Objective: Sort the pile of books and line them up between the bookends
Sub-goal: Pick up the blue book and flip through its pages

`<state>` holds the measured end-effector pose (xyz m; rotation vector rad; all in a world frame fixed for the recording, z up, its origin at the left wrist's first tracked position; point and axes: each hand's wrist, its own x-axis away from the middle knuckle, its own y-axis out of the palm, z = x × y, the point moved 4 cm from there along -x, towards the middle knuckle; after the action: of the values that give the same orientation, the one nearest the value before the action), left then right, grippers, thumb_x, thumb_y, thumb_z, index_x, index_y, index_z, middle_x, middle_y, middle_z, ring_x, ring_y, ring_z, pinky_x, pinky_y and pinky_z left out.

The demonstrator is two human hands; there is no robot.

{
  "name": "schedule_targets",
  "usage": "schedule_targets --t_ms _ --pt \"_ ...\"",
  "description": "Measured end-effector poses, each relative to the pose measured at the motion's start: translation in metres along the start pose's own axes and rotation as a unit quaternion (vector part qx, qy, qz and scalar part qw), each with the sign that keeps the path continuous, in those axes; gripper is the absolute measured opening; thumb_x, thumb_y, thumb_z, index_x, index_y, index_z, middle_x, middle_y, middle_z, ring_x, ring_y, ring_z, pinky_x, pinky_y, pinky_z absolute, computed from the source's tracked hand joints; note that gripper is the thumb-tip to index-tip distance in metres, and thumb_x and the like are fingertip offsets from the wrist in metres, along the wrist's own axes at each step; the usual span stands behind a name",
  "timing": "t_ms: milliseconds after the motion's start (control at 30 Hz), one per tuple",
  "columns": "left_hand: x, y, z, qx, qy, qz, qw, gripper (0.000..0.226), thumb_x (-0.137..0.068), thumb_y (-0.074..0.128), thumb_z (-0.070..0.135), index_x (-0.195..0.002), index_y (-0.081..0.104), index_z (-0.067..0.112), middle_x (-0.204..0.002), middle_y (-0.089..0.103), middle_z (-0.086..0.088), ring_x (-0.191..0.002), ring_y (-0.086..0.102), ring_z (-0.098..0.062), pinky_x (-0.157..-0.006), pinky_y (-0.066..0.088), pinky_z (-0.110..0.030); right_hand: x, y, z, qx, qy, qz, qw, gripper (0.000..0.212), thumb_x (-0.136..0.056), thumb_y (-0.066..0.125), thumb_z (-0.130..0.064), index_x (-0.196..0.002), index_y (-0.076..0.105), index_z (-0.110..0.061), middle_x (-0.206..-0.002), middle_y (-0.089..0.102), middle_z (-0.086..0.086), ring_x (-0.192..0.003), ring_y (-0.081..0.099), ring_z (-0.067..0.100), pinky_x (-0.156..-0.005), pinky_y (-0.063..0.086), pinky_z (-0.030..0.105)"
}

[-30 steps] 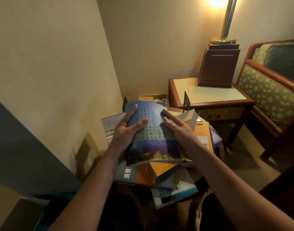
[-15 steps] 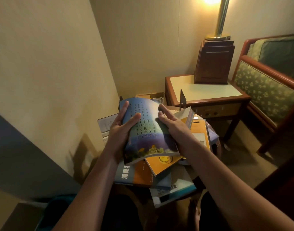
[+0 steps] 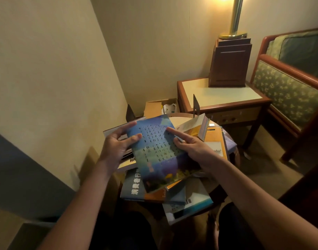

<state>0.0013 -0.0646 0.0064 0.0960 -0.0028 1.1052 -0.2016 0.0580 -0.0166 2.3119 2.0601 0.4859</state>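
A lit lamp on a brass stem glows over a corner of plain beige walls. The lamp's dark wooden base stands on a wood-rimmed side table, beside an armchair with green floral upholstery. Tan carpet covers the floor, and a cardboard box sits in the corner.

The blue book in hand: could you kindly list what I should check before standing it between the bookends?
1. The left hand holds the blue book: ok, thumb over cover.
2. The right hand grip: cannot tell; index finger lies flat, thumb hidden.
3. The left bookend and right bookend upright: ok.
4. Space between them free: not ok; open book lies by the right one.
5. The pile steady: cannot tell; lower books lie askew.
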Motion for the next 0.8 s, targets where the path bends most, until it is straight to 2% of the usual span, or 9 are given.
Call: schedule_targets --t_ms 67,133,233,333,500,567,633,733,800 --pt "-0.006 -0.014 0.013 -0.026 -0.049 -0.052 0.997 0.054 -0.063 0.091 0.026 -0.114 0.074 0.021 -0.136 0.055 -0.015 -0.114 0.064 -0.034 -0.081 0.060 -0.039 -0.001 -0.006 -0.002 0.049 -0.013 -0.012 0.999 0.034 -0.103 0.051 -0.029 -0.133 0.063 -0.040 -0.127 0.054 -0.010 -0.107 0.064 0.018 -0.073 0.058 0.023" --pt "-0.009 -0.020 0.024 -0.119 -0.108 -0.122 0.979 0.062 -0.055 0.096 0.032 -0.113 0.076 0.020 -0.132 0.058 -0.011 -0.115 0.062 -0.032 -0.079 0.060 -0.038 -0.004 -0.008 -0.004 0.086 -0.034 -0.036 0.995 0.035 -0.103 0.051 -0.029 -0.134 0.062 -0.038 -0.127 0.056 -0.010 -0.103 0.067 0.014 -0.077 0.058 0.024" --pt "-0.015 -0.016 0.034 -0.215 -0.171 -0.198 0.941 0.045 -0.073 0.085 0.023 -0.117 0.075 0.026 -0.137 0.053 -0.010 -0.119 0.056 -0.035 -0.089 0.057 -0.044 -0.011 -0.002 -0.005 0.148 -0.057 -0.082 0.984 0.038 -0.103 0.050 -0.028 -0.138 0.056 -0.041 -0.129 0.055 -0.010 -0.100 0.068 0.003 -0.080 0.058 0.024" --pt "-0.018 -0.010 0.038 -0.269 -0.190 -0.227 0.917 0.049 -0.074 0.080 0.033 -0.122 0.072 0.035 -0.139 0.053 -0.007 -0.123 0.055 -0.039 -0.102 0.049 -0.056 -0.024 0.006 0.000 0.193 -0.071 -0.114 0.972 0.041 -0.101 0.051 -0.037 -0.140 0.051 -0.051 -0.134 0.052 -0.008 -0.110 0.065 0.009 -0.087 0.058 0.030" --pt "-0.023 -0.020 0.053 -0.293 -0.150 -0.166 0.930 0.060 -0.060 0.090 0.046 -0.117 0.075 0.032 -0.131 0.063 -0.007 -0.111 0.066 -0.036 -0.085 0.061 -0.045 -0.049 0.014 0.001 0.243 -0.115 -0.094 0.959 0.051 -0.103 0.051 -0.034 -0.150 0.036 -0.048 -0.134 0.049 -0.023 -0.101 0.058 -0.015 -0.074 0.052 0.010" --pt "-0.029 -0.026 0.064 -0.306 -0.114 -0.131 0.936 0.040 -0.074 0.084 0.036 -0.113 0.077 0.032 -0.126 0.068 -0.006 -0.109 0.068 -0.034 -0.090 0.059 -0.047 -0.064 0.014 0.006 0.251 -0.140 -0.066 0.956 0.055 -0.102 0.053 -0.034 -0.151 0.034 -0.046 -0.146 0.048 -0.013 -0.121 0.051 -0.002 -0.082 0.055 0.015" --pt "-0.039 -0.033 0.079 -0.334 -0.065 -0.086 0.936 0.027 -0.088 0.071 0.019 -0.111 0.078 0.032 -0.120 0.072 0.001 -0.109 0.069 -0.028 -0.096 0.056 -0.047 -0.080 0.012 0.015 0.229 -0.136 -0.028 0.964 0.055 -0.101 0.054 -0.034 -0.152 0.034 -0.041 -0.142 0.055 -0.003 -0.127 0.054 0.015 -0.089 0.059 0.030" --pt "-0.057 -0.046 0.106 -0.355 -0.007 -0.020 0.935 0.027 -0.095 0.064 0.012 -0.111 0.077 0.029 -0.115 0.074 0.008 -0.104 0.068 -0.018 -0.093 0.055 -0.035 -0.104 0.005 0.027 0.254 -0.131 0.047 0.957 0.053 -0.102 0.055 -0.028 -0.152 0.038 -0.034 -0.134 0.061 -0.001 -0.110 0.062 0.008 -0.078 0.054 0.015" --pt "-0.070 -0.054 0.122 -0.352 0.026 0.019 0.935 0.027 -0.096 0.063 0.011 -0.111 0.076 0.029 -0.114 0.073 0.008 -0.094 0.066 -0.011 -0.086 0.054 -0.027 -0.122 0.002 0.032 0.294 -0.125 0.073 0.945 0.054 -0.101 0.057 -0.028 -0.152 0.040 -0.032 -0.137 0.061 0.000 -0.116 0.061 0.013 -0.083 0.049 0.017"
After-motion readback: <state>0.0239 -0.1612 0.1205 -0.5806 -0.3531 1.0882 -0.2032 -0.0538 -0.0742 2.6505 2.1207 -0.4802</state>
